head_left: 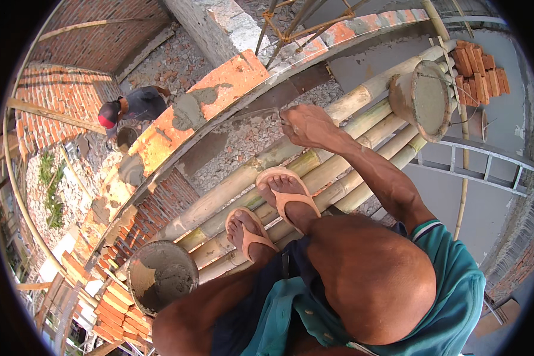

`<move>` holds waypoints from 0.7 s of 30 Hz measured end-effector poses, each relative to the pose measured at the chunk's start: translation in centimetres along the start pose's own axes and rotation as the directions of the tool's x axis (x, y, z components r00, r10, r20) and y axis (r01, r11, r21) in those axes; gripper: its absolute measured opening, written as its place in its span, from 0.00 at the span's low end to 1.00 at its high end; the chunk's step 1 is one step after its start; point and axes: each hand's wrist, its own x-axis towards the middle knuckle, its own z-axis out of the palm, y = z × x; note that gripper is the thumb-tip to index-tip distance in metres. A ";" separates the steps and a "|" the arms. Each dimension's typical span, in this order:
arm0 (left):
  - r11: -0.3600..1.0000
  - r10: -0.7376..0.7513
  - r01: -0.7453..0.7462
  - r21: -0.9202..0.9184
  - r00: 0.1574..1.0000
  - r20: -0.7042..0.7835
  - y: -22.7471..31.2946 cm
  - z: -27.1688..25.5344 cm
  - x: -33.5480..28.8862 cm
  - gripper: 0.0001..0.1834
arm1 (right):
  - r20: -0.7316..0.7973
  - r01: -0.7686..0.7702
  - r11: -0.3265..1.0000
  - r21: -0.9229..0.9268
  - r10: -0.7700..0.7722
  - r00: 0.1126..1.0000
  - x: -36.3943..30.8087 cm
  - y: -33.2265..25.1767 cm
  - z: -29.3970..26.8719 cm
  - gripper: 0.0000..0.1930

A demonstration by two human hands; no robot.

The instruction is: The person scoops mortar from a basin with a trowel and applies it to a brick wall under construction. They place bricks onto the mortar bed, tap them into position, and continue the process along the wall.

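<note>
Outdoors, R hand grip clenched, contents unclear, abv bamboo poles nr mortar-smeared brick wall.

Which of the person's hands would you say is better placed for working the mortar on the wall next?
Probably the right hand: it reaches forward toward the wall and its grey mortar, while the left hand is out of view.

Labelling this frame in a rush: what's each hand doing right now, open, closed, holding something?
Left hand: not in view, so cannot be told.
Right hand: closed; what it holds, if anything, cannot be told.
</note>
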 end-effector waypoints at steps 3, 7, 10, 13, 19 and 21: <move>0.999 -0.051 0.051 -0.001 0.993 0.108 0.5 0.7 1.4 0.30 | 0.026 -0.165 0.980 0.112 0.163 0.986 -7.1 -0.5 -3.9 0.15; 0.995 -0.093 0.096 -0.002 0.969 0.227 1.1 1.6 2.8 0.32 | -0.068 -0.250 0.895 0.370 0.295 0.953 -14.6 -4.8 -6.5 0.17; 0.994 -0.108 0.111 0.013 0.934 0.341 1.8 3.1 4.1 0.34 | -0.356 -0.137 0.883 0.449 0.317 0.879 -18.8 -6.9 -7.4 0.18; 0.993 -0.122 0.114 0.044 0.897 0.424 2.7 4.1 5.0 0.36 | -0.489 -0.148 0.855 0.497 0.416 0.767 -23.2 -5.5 -9.9 0.20; 0.989 -0.142 0.103 0.107 0.864 0.483 3.4 7.6 2.8 0.37 | -0.647 -0.531 0.721 0.445 0.669 0.365 -28.9 7.8 -19.4 0.26; 0.987 -0.151 0.109 0.115 0.861 0.485 3.3 9.9 1.1 0.37 | -0.685 -0.543 0.730 0.416 0.644 0.340 -29.9 13.5 -21.8 0.27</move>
